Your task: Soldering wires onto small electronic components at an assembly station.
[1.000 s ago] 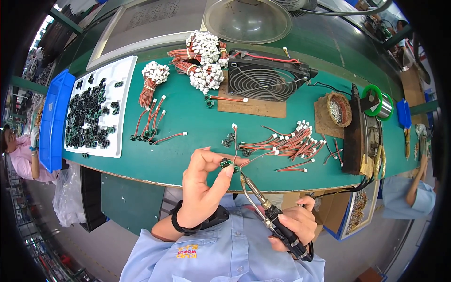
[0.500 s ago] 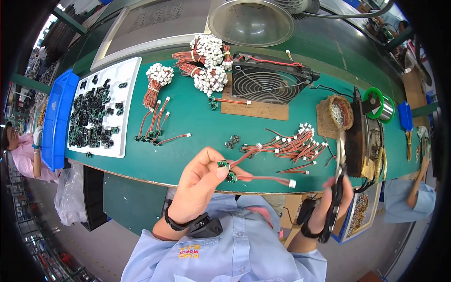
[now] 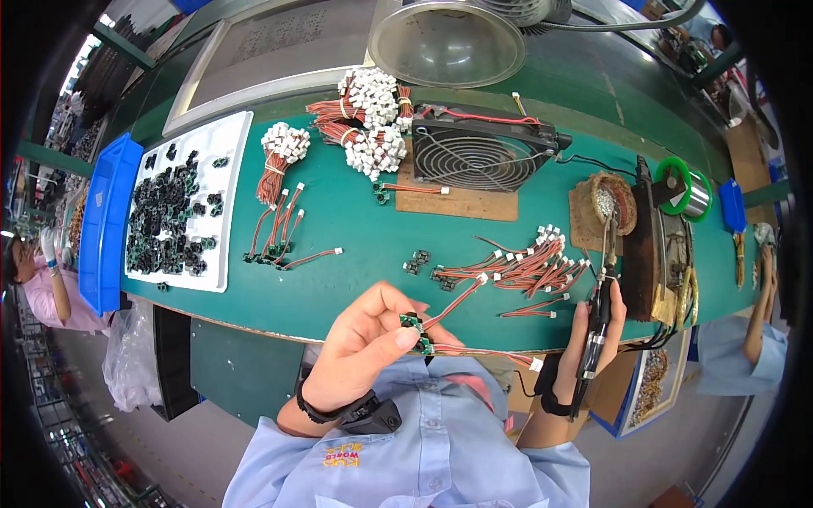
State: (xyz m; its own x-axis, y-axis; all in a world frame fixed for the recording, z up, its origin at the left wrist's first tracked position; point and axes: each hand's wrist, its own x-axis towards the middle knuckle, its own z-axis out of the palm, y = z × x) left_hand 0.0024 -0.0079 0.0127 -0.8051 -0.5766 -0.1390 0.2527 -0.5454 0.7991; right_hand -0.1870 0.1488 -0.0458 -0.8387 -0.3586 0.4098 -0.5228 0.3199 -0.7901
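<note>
My left hand (image 3: 364, 347) pinches the small board (image 3: 412, 326) by its edges (light, probably fragile, wires floppy); my right hand (image 3: 593, 326) grips the soldering iron (image 3: 603, 279).

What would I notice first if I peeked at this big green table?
Probably the left hand in the near middle, pinching a small green circuit board with red wires. To its right, the right hand holds a black soldering iron tipped toward a brown cleaning pad. Farther back lies a black square fan with a wire grille.
</note>
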